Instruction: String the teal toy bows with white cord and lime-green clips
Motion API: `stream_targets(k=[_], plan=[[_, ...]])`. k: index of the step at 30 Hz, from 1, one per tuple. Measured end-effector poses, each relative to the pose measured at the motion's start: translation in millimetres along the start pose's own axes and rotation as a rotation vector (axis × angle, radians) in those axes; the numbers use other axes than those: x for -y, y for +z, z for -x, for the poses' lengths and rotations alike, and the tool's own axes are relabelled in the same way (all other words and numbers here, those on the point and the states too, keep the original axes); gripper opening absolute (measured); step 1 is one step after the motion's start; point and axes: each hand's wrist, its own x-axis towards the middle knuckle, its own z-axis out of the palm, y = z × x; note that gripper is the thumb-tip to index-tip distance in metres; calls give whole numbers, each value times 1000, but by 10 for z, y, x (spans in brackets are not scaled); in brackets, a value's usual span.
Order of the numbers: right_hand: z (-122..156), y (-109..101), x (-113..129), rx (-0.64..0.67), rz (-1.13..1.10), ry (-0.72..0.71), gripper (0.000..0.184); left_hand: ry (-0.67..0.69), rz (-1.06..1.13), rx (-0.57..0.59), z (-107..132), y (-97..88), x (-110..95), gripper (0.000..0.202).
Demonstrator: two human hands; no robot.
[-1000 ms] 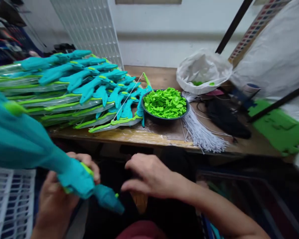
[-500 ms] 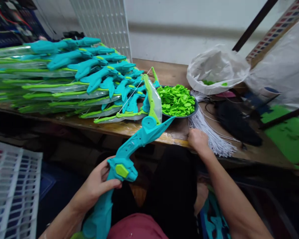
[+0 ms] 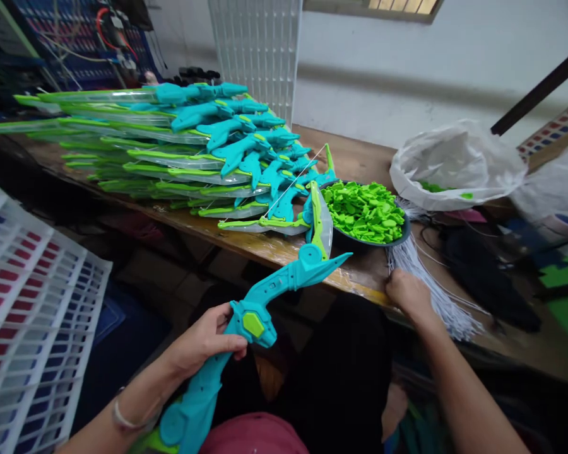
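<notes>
My left hand is closed round the middle of a teal toy bow, which slants across my lap. A green hexagonal piece sits at the bow's centre, and its upper limb is green with a clear edge. At the bench's front edge my right hand is closed in a fist beside a bundle of white cords. What its fingers hold, if anything, is hidden. Just behind it stands a dark bowl heaped with small green plastic pieces.
Many similar toy bows are stacked on the wooden bench at the left. A white plastic bag with green pieces stands at the back right. At lower left is a white slatted basket. A dark cloth-like item lies right of the cords.
The view has swung left, so bench and bows appear farther right and lower. My left hand keeps its hold on the toy bow; my right fist stays beside the cords.
</notes>
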Motion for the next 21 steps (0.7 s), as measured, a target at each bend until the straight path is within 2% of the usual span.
stream_targets(k=[6,10,14,16,18,20,21], plan=[[-41,3,-138,-20,-246,131,27,-30,15,57,32,-80,29,47],[-48,-34,-234,-91,-542,189,19,-61,44,115,2,-155,102,51],[28,-79,-237,-159,-885,193,26,-72,95,184,-75,-198,196,54],[178,-128,-168,-179,-1033,170,32,-81,116,235,-118,-189,218,55],[461,-179,-15,-171,-1140,118,39,-93,144,283,-160,-160,220,57],[871,-191,244,-102,-1213,5,40,-121,188,328,-206,-112,211,62],[1104,-169,409,-18,-1249,-119,33,-142,215,352,-231,-82,204,66]])
